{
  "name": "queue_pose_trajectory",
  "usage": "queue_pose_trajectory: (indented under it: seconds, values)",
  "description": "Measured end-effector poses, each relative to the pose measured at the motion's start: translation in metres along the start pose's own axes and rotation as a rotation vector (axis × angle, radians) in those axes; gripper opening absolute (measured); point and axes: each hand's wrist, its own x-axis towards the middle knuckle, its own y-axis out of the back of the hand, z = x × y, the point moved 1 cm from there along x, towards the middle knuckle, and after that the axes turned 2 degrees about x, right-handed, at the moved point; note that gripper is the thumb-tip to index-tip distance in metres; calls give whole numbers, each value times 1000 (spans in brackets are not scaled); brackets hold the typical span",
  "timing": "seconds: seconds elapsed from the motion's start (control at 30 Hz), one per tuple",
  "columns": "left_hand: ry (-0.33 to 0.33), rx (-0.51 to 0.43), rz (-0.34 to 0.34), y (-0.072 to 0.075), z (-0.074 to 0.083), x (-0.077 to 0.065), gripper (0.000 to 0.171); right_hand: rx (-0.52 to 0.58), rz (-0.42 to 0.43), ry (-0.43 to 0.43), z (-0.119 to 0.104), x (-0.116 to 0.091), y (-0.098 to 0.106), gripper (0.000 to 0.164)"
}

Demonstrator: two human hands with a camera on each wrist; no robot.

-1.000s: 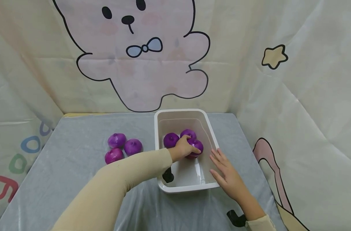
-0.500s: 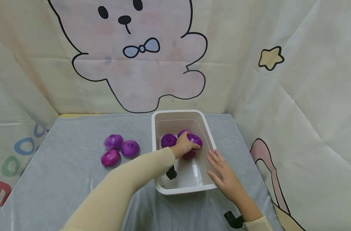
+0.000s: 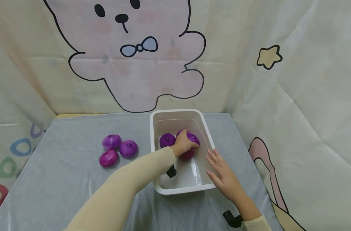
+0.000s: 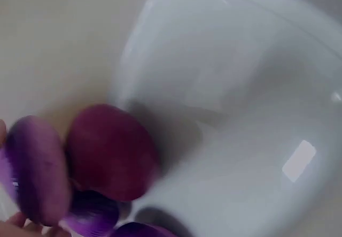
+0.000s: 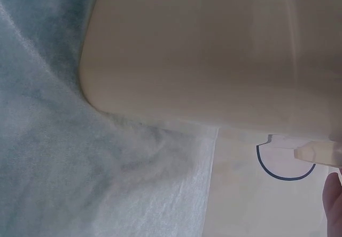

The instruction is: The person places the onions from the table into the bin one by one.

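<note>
My left hand [image 3: 183, 143] reaches into a white plastic bin [image 3: 183, 191] and grips a shiny purple onion [image 3: 194, 139], with fingers and thumb on either side of it. Just under it sits a redder onion [image 3: 187, 156]; in the left wrist view this dark red onion [image 4: 112, 152] lies right beside the held onion [image 4: 41, 173]. Another purple onion [image 3: 167, 140] lies to the left of the hand, and one more behind is mostly hidden by it. My right hand [image 3: 226, 178] rests at the bin's right rim, its fingers extended.
Left of the bin, on the grey cloth-covered table [image 3: 77, 173], a cluster holds two purple onions [image 3: 111, 141] [image 3: 128, 148] and a magenta onion [image 3: 108, 158]. A cartoon-printed curtain [image 3: 152, 77] stands behind the table. Black wrist mounts [image 3: 232, 219] show at both wrists.
The left hand, gripping the purple onion, has risen slightly and uncovered more of the redder onion beneath. The right hand stays at the rim. The whole view has shifted a little.
</note>
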Motion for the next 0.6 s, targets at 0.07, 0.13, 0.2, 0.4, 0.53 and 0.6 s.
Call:
queue_pose_trajectory:
  seconds: [0.07,0.13,0.2,0.4,0.53,0.6]
  values:
    - [-27,3,15,6,1,0,85,2,1,2,0,1,-2,53]
    - [-54,-22,23,16,3,0,86,6,0,3,0,2,-5,53]
    - [-58,-90,15,32,5,-4,86,7,-3,8,-1,4,-7,53]
    - [-93,-407,29,94,1,-27,80,56,-2,49,0,5,-10,52]
    - [-186,-544,86,128,-12,-48,71,69,33,60,1,3,-8,52]
    - [-203,-585,117,143,-24,-57,69,66,39,51,1,3,-7,51]
